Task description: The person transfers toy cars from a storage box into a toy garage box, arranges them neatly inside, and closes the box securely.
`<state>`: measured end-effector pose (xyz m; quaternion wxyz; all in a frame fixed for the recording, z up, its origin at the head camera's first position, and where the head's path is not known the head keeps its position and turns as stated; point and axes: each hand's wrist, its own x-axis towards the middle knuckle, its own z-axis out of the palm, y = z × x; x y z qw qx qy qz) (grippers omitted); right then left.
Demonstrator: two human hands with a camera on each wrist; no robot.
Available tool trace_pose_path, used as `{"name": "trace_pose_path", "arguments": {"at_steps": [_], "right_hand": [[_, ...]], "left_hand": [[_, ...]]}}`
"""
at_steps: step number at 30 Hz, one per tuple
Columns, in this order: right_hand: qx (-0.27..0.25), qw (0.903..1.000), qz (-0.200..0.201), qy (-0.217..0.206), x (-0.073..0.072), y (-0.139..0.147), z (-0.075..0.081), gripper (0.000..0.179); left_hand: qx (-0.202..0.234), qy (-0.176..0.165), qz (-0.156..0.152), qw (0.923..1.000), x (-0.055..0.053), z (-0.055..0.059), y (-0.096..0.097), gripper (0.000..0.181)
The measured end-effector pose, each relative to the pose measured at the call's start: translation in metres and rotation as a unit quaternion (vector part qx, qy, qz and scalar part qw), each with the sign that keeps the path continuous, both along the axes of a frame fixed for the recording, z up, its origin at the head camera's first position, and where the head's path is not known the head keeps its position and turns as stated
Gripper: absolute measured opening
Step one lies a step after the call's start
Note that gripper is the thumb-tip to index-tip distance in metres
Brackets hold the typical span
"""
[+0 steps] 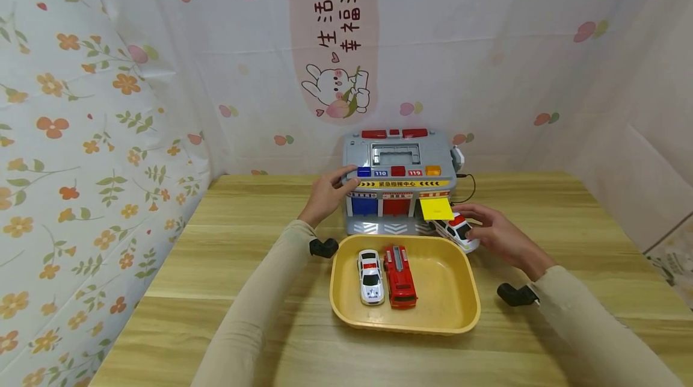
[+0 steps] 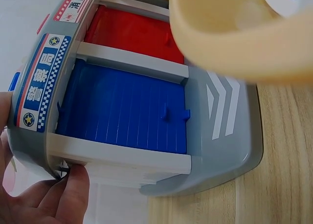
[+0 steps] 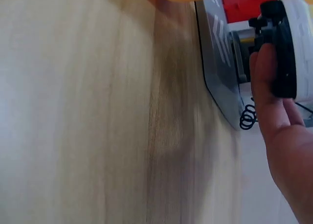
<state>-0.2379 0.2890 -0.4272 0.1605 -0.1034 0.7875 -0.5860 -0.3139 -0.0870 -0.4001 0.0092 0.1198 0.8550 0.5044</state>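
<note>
A grey toy rescue station (image 1: 397,161) stands at the back of the table. Its blue door (image 2: 132,106) and red door (image 1: 397,206) are down, while the yellow door (image 1: 436,209) is swung up. My left hand (image 1: 327,194) grips the station's left front corner, fingertips at the edge beside the blue door. In my right hand (image 1: 500,239) is a white toy ambulance (image 1: 459,232) with a red light, held tilted in front of the yellow door's bay. The right wrist view shows its black underside (image 3: 283,62) and my fingers against it.
A yellow plastic tray (image 1: 473,309) sits in front of the station, with a white toy police car (image 1: 370,278) and a red toy fire engine (image 1: 400,278) inside. A black coiled cord (image 3: 248,117) hangs at the station's right side. Behind is a patterned curtain (image 1: 243,74).
</note>
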Motion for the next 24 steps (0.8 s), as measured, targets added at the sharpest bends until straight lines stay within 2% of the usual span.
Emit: {"name": "trace_pose_path", "arguments": {"at_steps": [6,14,20,24], "right_hand": [[-0.014,0.9999,0.007,-0.003,-0.008,0.000,-0.004,0.061],[-0.046,0.9984,0.026,0.021,-0.012,-0.001,-0.013,0.061],[-0.049,0.9967,0.044,0.047,-0.015,-0.001,-0.020,0.073],[-0.057,0.9963,0.045,0.046,-0.016,-0.003,-0.023,0.081]], "left_hand": [[-0.003,0.005,-0.002,1.0000,0.000,0.000,0.000,0.043],[-0.004,0.007,-0.003,1.0000,0.000,-0.002,0.000,0.044],[-0.001,0.009,-0.004,1.0000,0.000,-0.002,0.000,0.043],[-0.005,0.006,-0.002,1.0000,-0.001,-0.002,0.000,0.044]]}}
